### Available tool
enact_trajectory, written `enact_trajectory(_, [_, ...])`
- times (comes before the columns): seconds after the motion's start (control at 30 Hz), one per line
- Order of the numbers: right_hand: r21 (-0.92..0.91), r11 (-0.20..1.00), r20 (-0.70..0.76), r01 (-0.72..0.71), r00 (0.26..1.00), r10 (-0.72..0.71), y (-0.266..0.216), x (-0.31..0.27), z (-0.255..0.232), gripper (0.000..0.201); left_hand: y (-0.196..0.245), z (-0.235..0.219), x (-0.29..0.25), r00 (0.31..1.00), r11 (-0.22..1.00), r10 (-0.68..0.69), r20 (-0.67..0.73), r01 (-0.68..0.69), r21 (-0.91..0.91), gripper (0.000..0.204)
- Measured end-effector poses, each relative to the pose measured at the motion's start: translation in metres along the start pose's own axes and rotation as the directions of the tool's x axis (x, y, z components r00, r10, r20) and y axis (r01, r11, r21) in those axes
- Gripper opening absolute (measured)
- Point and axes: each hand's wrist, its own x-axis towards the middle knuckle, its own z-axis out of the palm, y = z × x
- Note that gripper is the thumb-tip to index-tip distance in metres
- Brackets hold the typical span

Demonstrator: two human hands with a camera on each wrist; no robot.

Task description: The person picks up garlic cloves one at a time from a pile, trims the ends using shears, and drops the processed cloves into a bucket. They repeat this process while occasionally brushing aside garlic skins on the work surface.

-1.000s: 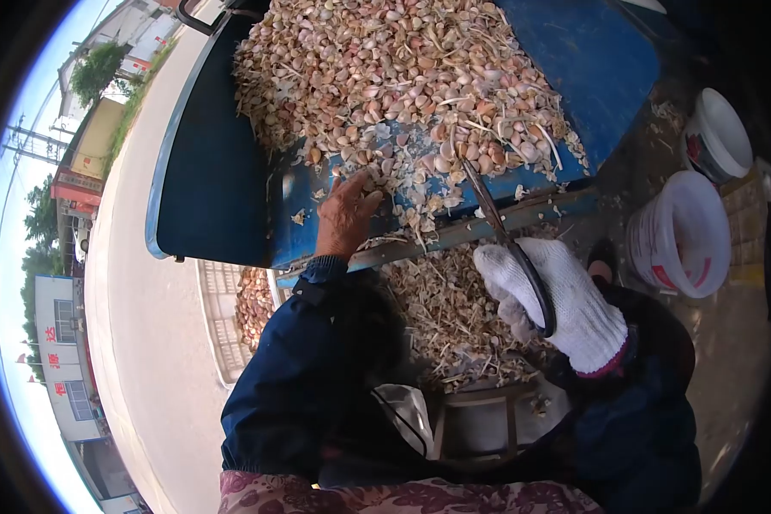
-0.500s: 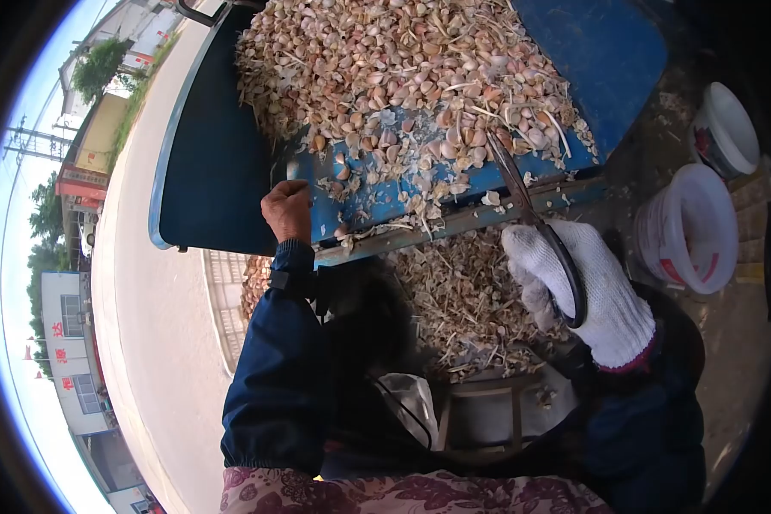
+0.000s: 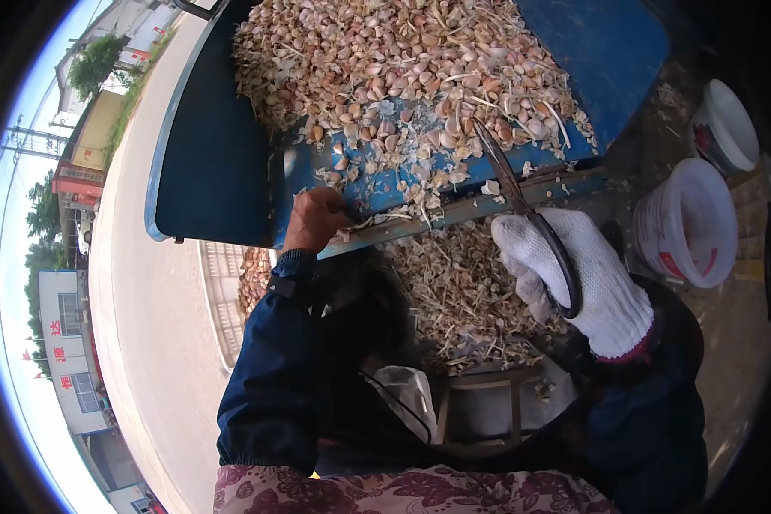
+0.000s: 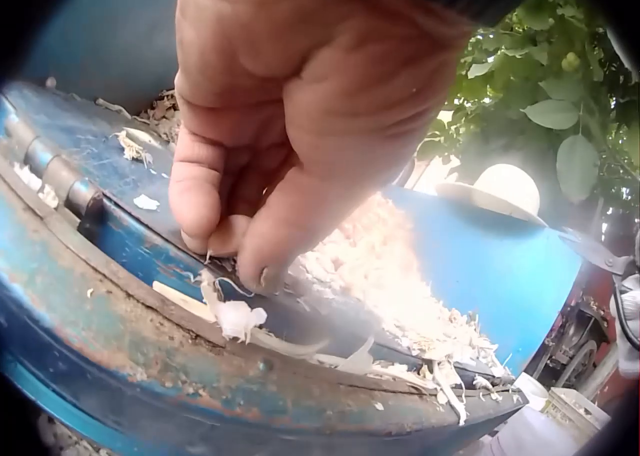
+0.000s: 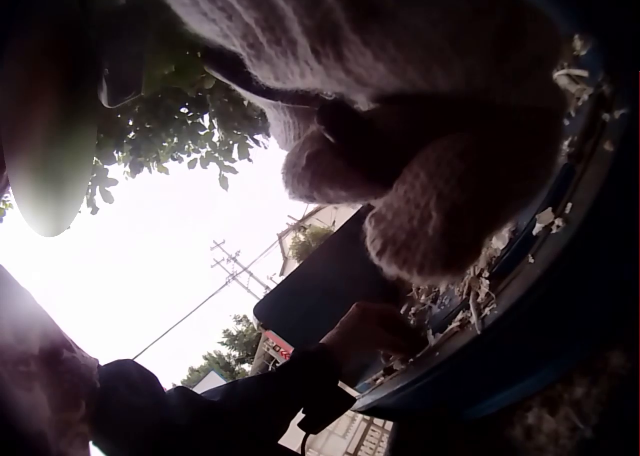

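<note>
My bare left hand (image 3: pixel 317 218) is low over the front edge of a blue metal tray (image 3: pixel 206 171). In the left wrist view its thumb and fingertips pinch a garlic clove (image 4: pixel 230 236), partly hidden by the fingers. Bits of stem and papery skin lie along the rim just below. My right hand (image 3: pixel 587 278), in a white knitted glove, grips the dark handles of a pair of scissors (image 3: pixel 510 176). Their blades point up and left over the tray's edge, toward a large heap of garlic cloves (image 3: pixel 403 60).
Beneath the tray lies a pile of dry stems and skins (image 3: pixel 463 295). A pale plastic crate (image 3: pixel 220 291) with more cloves stands at the left. White buckets (image 3: pixel 672 231) are on the ground at the right. A pale road (image 3: pixel 141 325) runs along the left.
My left hand moved from the loose cloves to the tray's left front corner, then slightly right along the edge. The right hand and scissors shifted right, then a little back left.
</note>
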Motion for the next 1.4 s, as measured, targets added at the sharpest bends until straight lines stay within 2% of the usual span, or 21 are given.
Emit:
enact_trajectory(0.03, [-0.017,1.0,0.005,0.012,1.0,-0.012,0.0,0.0,0.0,0.045,0.001,-0.005,0.0,1.0,1.0,0.005,-0.001,-0.005,0.004,0.023])
enact_trajectory(0.13, [-0.031,0.999,0.039,0.03,0.999,-0.029,0.007,0.005,-0.001,0.044,0.01,-0.015,-0.007,0.99,0.977,-0.139,0.013,0.139,-0.16,0.028])
enact_trajectory(0.17, [-0.035,0.999,0.07,0.034,0.997,-0.031,0.012,0.008,-0.001,0.043,0.014,-0.016,-0.01,0.986,0.856,-0.15,0.066,0.163,-0.491,0.034])
enact_trajectory(0.2, [-0.036,0.999,0.068,0.031,0.997,-0.029,0.015,0.012,0.001,0.043,0.019,-0.017,-0.013,0.982,0.624,-0.143,0.12,0.183,-0.76,0.04])
enact_trajectory(0.23, [-0.163,0.983,0.065,0.085,0.995,-0.075,0.017,0.016,0.005,0.044,0.024,-0.018,-0.015,0.989,0.606,-0.094,0.118,0.151,-0.781,0.053])
enact_trajectory(0.3, [-0.389,0.903,0.045,0.181,0.983,-0.177,0.025,0.023,0.012,0.05,0.042,-0.021,-0.019,0.99,0.571,-0.085,0.109,0.138,-0.809,0.056])
enact_trajectory(0.33, [-0.621,0.665,0.034,0.415,0.862,-0.506,0.036,0.027,0.015,0.056,0.053,-0.024,-0.021,0.992,0.539,-0.077,0.099,0.125,-0.833,0.059])
enact_trajectory(0.4, [-0.774,0.525,0.041,0.355,0.855,-0.517,0.041,0.03,0.023,0.059,0.067,-0.028,-0.024,0.988,0.507,-0.085,0.127,0.152,-0.848,0.062])
enact_trajectory(0.57, [-0.848,0.428,0.101,0.312,0.889,-0.447,0.042,0.03,0.038,0.061,0.084,-0.028,-0.03,0.986,0.45,-0.046,0.161,0.164,-0.878,0.066])
enact_trajectory(0.63, [-0.861,0.353,0.138,0.365,0.837,-0.53,0.045,0.032,0.042,0.064,0.085,-0.025,-0.031,0.989,0.444,-0.002,0.15,0.135,-0.886,0.069])
enact_trajectory(0.77, [-0.871,0.339,0.137,0.357,0.837,-0.529,0.045,0.033,0.046,0.061,0.096,-0.026,-0.034,0.984,0.419,-0.011,0.177,0.165,-0.893,0.064])
enact_trajectory(0.87, [-0.847,0.392,0.13,0.36,0.854,-0.503,0.044,0.034,0.045,0.059,0.101,-0.025,-0.036,0.98,0.396,-0.009,0.198,0.185,-0.9,0.065])
enact_trajectory(1.07, [-0.864,0.357,0.109,0.354,0.826,-0.553,0.053,0.034,0.044,0.055,0.112,-0.021,-0.042,0.974,0.38,-0.039,0.223,0.221,-0.898,0.068])
enact_trajectory(1.13, [-0.754,0.536,0.13,0.379,0.886,-0.445,0.064,0.042,0.042,0.05,0.114,-0.012,-0.048,0.949,0.377,0.022,0.314,0.283,-0.882,0.071])
enact_trajectory(1.17, [-0.505,0.811,0.071,0.293,0.951,-0.3,0.062,0.039,0.044,0.05,0.109,-0.007,-0.049,0.95,0.353,-0.011,0.311,0.294,-0.888,0.058])
enact_trajectory(1.2, [-0.299,0.944,0.004,0.142,0.989,-0.148,0.058,0.035,0.046,0.047,0.098,-0.007,-0.047,0.954,0.355,-0.018,0.299,0.285,-0.89,0.058])
enact_trajectory(1.23, [-0.049,0.998,0.052,-0.04,0.998,0.043,0.052,0.035,0.041,0.047,0.082,-0.009,-0.041,0.943,0.377,-0.131,0.305,0.332,-0.865,0.05])
enact_trajectory(1.27, [0.192,0.951,0.142,-0.241,0.966,0.216,0.049,0.035,0.035,0.046,0.064,-0.011,-0.035,0.92,0.393,-0.241,0.308,0.383,-0.836,0.042])
enact_trajectory(1.3, [0.284,0.941,0.119,-0.184,0.981,0.156,0.05,0.032,0.035,0.045,0.039,-0.012,-0.027,0.916,0.38,-0.306,0.259,0.367,-0.849,0.034])
enact_trajectory(1.33, [0.239,0.965,0.081,-0.105,0.993,0.088,0.044,0.027,0.033,0.045,0.015,-0.013,-0.018,0.905,0.368,-0.37,0.21,0.35,-0.861,0.027])
enact_trajectory(1.4, [0.212,0.975,0.077,-0.074,0.995,0.059,0.043,0.026,0.031,0.046,-0.008,-0.015,0.003,0.952,0.582,-0.306,-0.006,0.182,-0.792,0.023])
